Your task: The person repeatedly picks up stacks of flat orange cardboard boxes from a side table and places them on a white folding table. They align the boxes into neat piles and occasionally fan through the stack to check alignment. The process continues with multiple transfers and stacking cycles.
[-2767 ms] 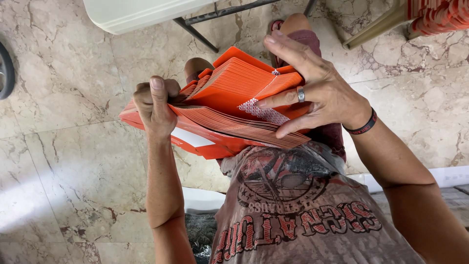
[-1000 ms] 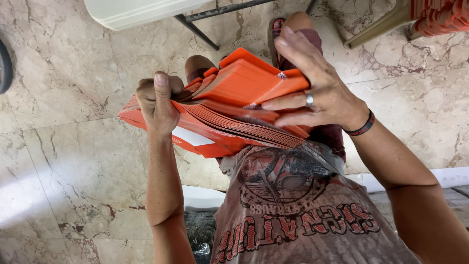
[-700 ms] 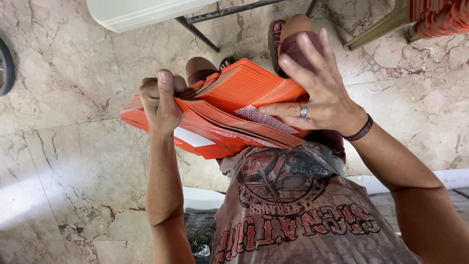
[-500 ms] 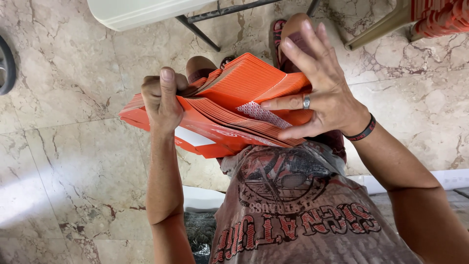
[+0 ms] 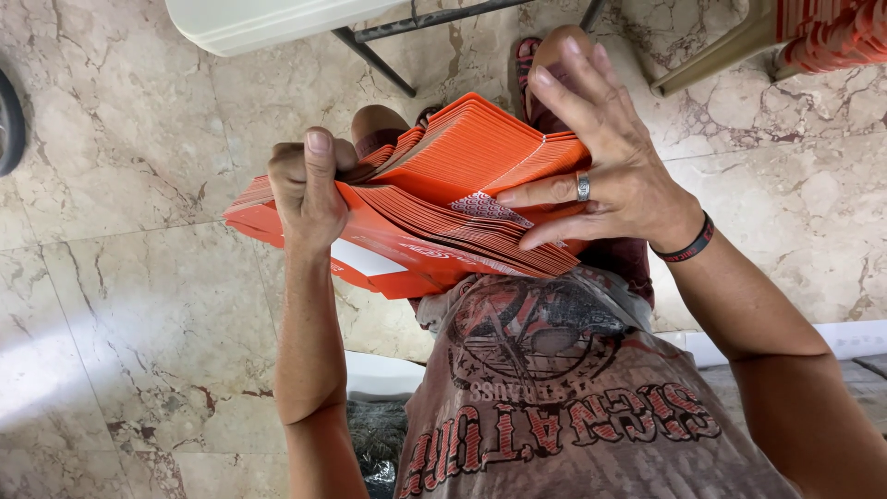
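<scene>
Gripping the left end of a thick stack of flat orange card sleeves [image 5: 434,208], the left hand [image 5: 309,189] is closed round it, thumb on top and fingers curled underneath. The stack sits at the centre of the frame, held above the person's lap and the marble floor [image 5: 129,305]. The right hand [image 5: 610,166] is spread wide, fingers fanned, with two fingertips pressed on the upper layers at the right end. Compared with a second ago, that hand has lifted its outer fingers off the top sleeves and opened further, so the upper bundle now stands a little raised and split from the lower one. It reads as leafing through the sleeves. A white worktop [image 5: 268,18] shows at the upper left of the frame.
</scene>
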